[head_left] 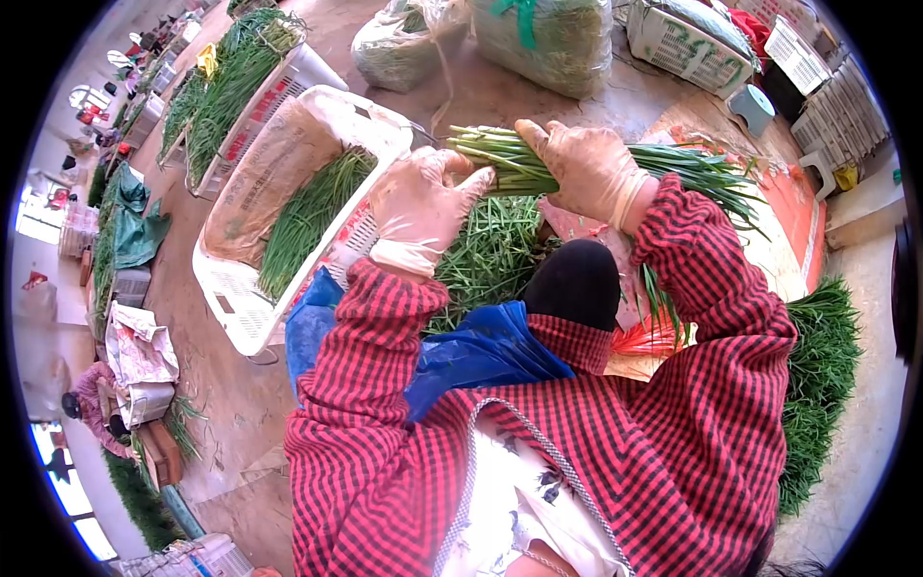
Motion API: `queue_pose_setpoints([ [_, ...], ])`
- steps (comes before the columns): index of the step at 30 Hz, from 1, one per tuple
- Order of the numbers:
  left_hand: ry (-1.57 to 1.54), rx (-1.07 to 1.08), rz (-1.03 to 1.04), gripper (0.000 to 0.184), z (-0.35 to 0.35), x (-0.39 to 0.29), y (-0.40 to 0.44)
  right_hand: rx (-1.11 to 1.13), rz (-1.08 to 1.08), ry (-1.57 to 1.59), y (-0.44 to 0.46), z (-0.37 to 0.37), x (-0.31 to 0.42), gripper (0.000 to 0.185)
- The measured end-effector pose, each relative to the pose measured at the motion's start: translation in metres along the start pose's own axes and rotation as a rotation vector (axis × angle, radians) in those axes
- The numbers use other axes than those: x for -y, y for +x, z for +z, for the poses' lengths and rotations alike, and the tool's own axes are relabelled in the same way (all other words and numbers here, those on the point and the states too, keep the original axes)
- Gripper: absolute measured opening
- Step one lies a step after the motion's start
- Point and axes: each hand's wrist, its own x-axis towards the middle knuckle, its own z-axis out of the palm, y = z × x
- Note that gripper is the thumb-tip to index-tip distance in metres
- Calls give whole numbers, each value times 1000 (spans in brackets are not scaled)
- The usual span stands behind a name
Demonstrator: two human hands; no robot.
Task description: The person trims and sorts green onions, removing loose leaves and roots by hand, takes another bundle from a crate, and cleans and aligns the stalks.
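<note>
A bundle of long green stalks (505, 162) lies level in front of me, its pale cut ends to the left and its dark leaves to the right. My gloved right hand (591, 171) is wrapped round the middle of the bundle. At the pale ends is my gloved left hand (423, 200), its fingers curled, with thumb and fingertips by the stalk ends; what they pinch is too small to tell. Below the bundle lies a heap of loose green stalks (495, 240). A white crate (236, 313) with a brown liner and green stalks stands to the left.
More filled crates (312, 72) stand at the upper left. Wrapped bags of greens (543, 48) are at the top. A blue stool (751, 110) and stacked crates (838, 115) stand at the upper right. Green bundles (817, 394) lie at the right. Another person (96, 406) is far left.
</note>
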Motion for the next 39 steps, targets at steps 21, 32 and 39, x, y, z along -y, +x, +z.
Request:
queue_pose_setpoints([
  [21,72,430,191,21,64,-36,42,28,164,13,-39,30,-40,54],
  [32,645,727,-61,21,114,87,36,159,703,71,-133,58,-189,70],
  [39,172,1022,-97,47,174,60,2,107,827,665,-128,137,-230,70],
])
